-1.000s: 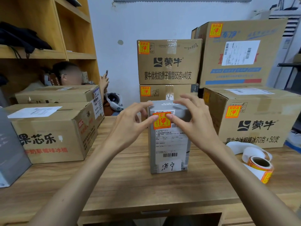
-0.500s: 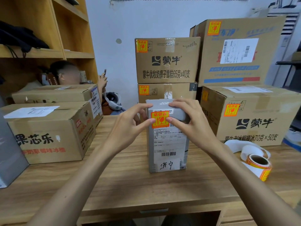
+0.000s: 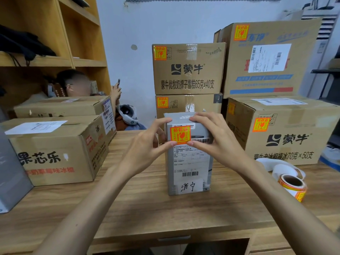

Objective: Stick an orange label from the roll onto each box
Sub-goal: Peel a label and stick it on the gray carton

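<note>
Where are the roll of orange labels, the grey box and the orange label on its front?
label roll (image 3: 291, 191): head view, on its orange-printed outer wall.
grey box (image 3: 181, 116): head view, on its grey top face.
orange label (image 3: 180, 134): head view, on the centre of the sticker.

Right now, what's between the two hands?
The orange label, stuck on the upper front of the grey box. The left hand and right hand press their thumbs at its lower corners. Seen in the head view.
</note>
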`<action>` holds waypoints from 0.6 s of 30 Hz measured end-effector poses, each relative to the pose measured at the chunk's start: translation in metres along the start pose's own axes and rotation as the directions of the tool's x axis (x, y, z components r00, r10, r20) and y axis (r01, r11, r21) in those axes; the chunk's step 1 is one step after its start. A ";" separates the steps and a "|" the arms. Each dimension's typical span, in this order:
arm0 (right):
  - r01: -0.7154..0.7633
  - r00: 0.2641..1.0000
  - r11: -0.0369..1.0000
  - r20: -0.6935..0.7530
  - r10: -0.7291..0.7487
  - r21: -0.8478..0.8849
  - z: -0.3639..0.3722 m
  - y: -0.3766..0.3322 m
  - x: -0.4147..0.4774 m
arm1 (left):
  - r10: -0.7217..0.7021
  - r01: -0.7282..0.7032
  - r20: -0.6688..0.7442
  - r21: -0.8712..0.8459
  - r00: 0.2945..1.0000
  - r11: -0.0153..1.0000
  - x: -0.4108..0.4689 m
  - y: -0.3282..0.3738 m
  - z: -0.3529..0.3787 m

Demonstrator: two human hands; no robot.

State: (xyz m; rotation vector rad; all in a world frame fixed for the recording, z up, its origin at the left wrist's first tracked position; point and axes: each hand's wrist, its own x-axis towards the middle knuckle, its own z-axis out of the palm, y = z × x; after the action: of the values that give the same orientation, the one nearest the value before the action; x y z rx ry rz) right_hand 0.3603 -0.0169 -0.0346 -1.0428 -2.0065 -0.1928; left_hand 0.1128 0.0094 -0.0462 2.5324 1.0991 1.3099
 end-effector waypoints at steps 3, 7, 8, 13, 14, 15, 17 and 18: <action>0.004 1.000 1.000 -0.014 -0.004 0.002 0.002 0.000 0.001 | -0.002 0.002 -0.004 0.025 1.000 1.000 0.000 -0.002 0.004; -0.028 1.000 0.995 0.015 0.027 0.097 -0.001 0.005 0.005 | -0.040 0.040 0.002 -0.041 0.999 0.998 -0.001 -0.004 0.005; -0.037 0.999 0.992 0.032 0.033 0.122 -0.003 0.007 0.007 | -0.072 0.073 0.017 -0.087 0.997 0.994 0.001 -0.002 0.004; -0.074 0.997 0.997 0.024 0.074 0.003 -0.013 0.007 0.010 | -0.169 0.170 0.031 -0.328 0.985 0.929 0.012 0.006 0.004; -0.077 0.997 0.995 -0.007 0.077 -0.060 -0.013 0.002 0.009 | -0.197 0.201 0.049 -0.356 0.979 0.913 0.016 0.004 0.005; -0.066 0.997 0.989 -0.037 0.062 -0.128 -0.012 -0.004 0.009 | -0.226 0.238 0.076 -0.372 0.971 0.897 0.020 0.001 0.005; -0.032 0.997 0.974 -0.077 0.015 -0.225 -0.006 -0.019 0.008 | -0.248 0.273 0.114 -0.375 0.962 0.886 0.025 -0.004 0.006; -0.018 0.996 0.968 -0.090 -0.005 -0.252 -0.002 -0.026 0.007 | -0.241 0.268 0.119 -0.370 0.963 0.890 0.026 -0.006 0.007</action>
State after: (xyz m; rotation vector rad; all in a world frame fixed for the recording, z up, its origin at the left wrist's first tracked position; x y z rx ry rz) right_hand 0.3403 -0.0305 -0.0216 -1.1773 -1.9310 -0.4942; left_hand 0.1241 0.0314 -0.0352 2.0562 1.0026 1.2161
